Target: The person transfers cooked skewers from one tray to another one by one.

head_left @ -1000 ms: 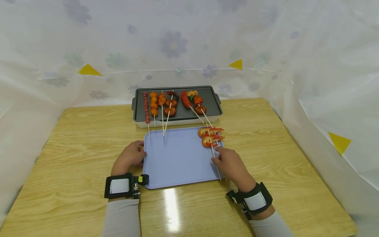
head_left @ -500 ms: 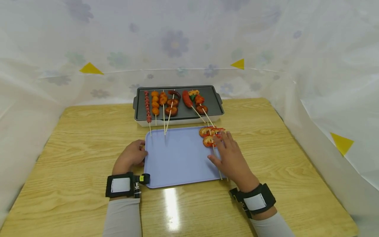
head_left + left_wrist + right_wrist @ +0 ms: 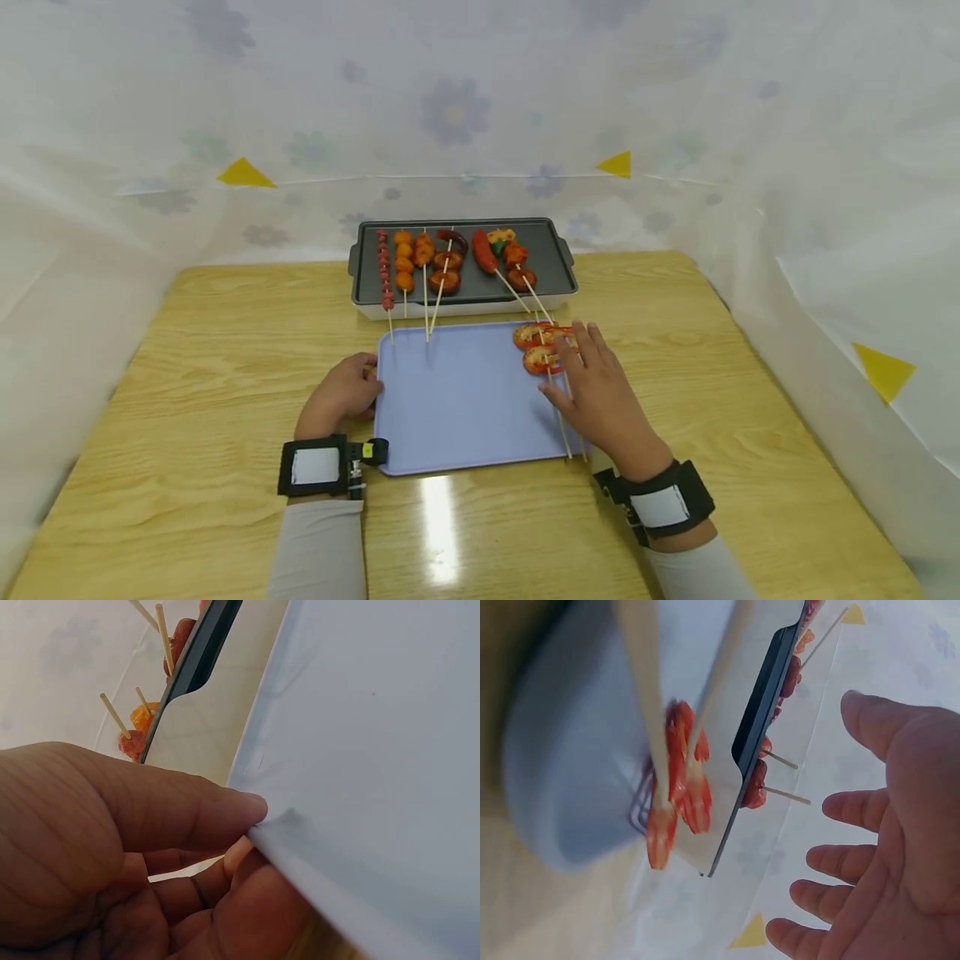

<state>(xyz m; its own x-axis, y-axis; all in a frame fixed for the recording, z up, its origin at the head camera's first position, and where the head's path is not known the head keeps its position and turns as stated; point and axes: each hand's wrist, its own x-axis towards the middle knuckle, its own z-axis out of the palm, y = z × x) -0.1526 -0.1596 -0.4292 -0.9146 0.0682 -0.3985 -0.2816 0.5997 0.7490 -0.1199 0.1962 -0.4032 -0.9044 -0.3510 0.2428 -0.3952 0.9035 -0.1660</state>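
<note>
My left hand [image 3: 343, 395] pinches the left rim of a pale blue tray [image 3: 465, 408]; in the left wrist view the thumb [image 3: 217, 814] lies on top of the rim with curled fingers under it. Over the tray's right side my right hand [image 3: 600, 400] is spread, fingers straight, holding nothing. Beneath and beside it lie shrimp skewers [image 3: 538, 360], their sticks running toward the tray's front edge; the hand partly covers them. The right wrist view shows those shrimp [image 3: 679, 769] on the tray, apart from the spread fingers.
Behind the tray stands a dark grill pan [image 3: 551, 250] on a pale base. It bears several skewers, among them orange balls [image 3: 403, 262], a red sausage [image 3: 484, 252] and small red pieces [image 3: 386, 271]. Some sticks overhang the pan's front and reach over the tray's back edge.
My right hand has let go of the shrimp skewer stick, opened its fingers and risen over the shrimp. The left hand keeps its pinch on the tray. The head view has shifted slightly.
</note>
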